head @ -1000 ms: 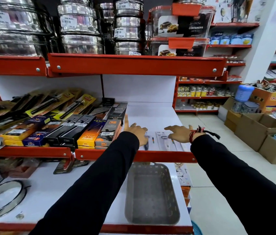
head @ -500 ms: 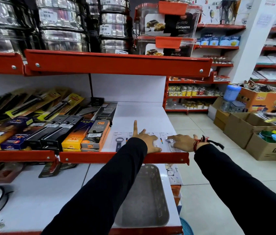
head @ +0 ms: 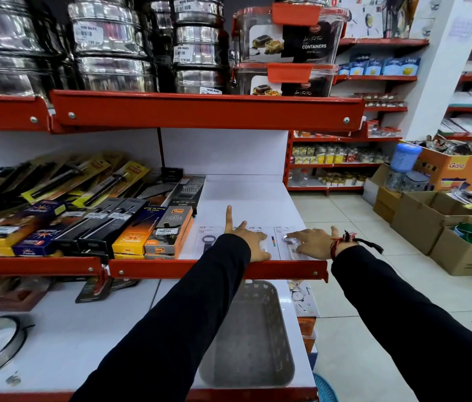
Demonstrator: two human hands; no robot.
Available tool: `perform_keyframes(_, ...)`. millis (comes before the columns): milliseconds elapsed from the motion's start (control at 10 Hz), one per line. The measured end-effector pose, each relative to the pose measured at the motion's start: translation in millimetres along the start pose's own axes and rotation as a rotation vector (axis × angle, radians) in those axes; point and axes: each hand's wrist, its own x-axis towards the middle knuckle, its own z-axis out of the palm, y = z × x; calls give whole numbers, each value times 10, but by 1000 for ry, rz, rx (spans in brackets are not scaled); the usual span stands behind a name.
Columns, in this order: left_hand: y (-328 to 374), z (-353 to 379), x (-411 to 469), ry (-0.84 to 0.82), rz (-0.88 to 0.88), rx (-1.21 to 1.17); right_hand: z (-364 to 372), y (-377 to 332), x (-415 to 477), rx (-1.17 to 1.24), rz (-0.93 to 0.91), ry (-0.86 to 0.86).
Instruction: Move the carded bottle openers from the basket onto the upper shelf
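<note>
Carded bottle openers [head: 258,242] lie flat along the upper shelf [head: 217,268] front edge; they look light and slippery, best pinched at a card edge. Left hand [head: 247,239] and right hand [head: 310,242] press them with spread fingers.

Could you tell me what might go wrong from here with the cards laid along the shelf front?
1. The carded bottle openers lie right at the upper shelf's red front lip; drawing the left hand or right hand back could drag one off, probably toward the grey basket below.
2. The rightmost card sits near the shelf's open right end, so a nudge might send it to the floor.
</note>
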Motion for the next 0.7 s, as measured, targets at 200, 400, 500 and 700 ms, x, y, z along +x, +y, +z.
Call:
perform_keyframes(200, 23, -18, -6, -11, -4, 20, 42, -3, -14, 14, -10, 7)
perform_keyframes(400, 44, -34, -37, -19, -17, -11, 47, -17, -54, 23, -16, 30)
perform_keyframes(500, 21, -3, -81, 8, -21, -51, 87, -6, -63, 46, -14, 86)
perform_keyframes(700, -55, -28, -316, 349, -23, -144, 31, -95, -278, 52, -112, 423)
